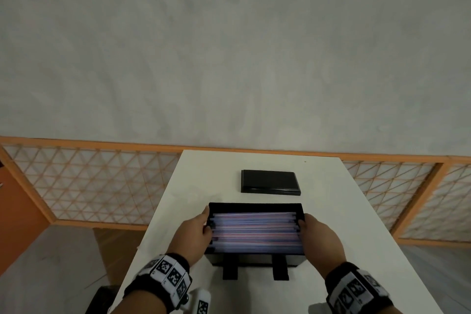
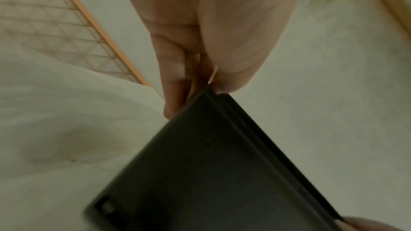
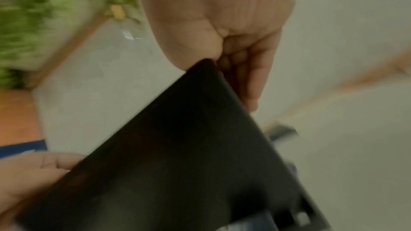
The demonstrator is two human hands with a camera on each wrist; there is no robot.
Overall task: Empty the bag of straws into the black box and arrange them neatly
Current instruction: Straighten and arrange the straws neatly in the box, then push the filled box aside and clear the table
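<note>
Both wrist views are smeared with blur; the black box [image 2: 211,173] runs off the bottom edge (green blur [image 3: 44,15] unreadable), thumb tips hidden inside.

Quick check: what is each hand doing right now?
Left hand: holds the box by its left end.
Right hand: holds its right end.

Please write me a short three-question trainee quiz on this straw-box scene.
1. True or false: the straws lie lengthwise, side to side, inside the black box.
2. Where is the black lid? A) on the box B) on the table beyond the box C) in the right hand
3. What do the left hand and right hand grip?

Key: 1 true; 2 B; 3 the box's two short ends, one each.
</note>
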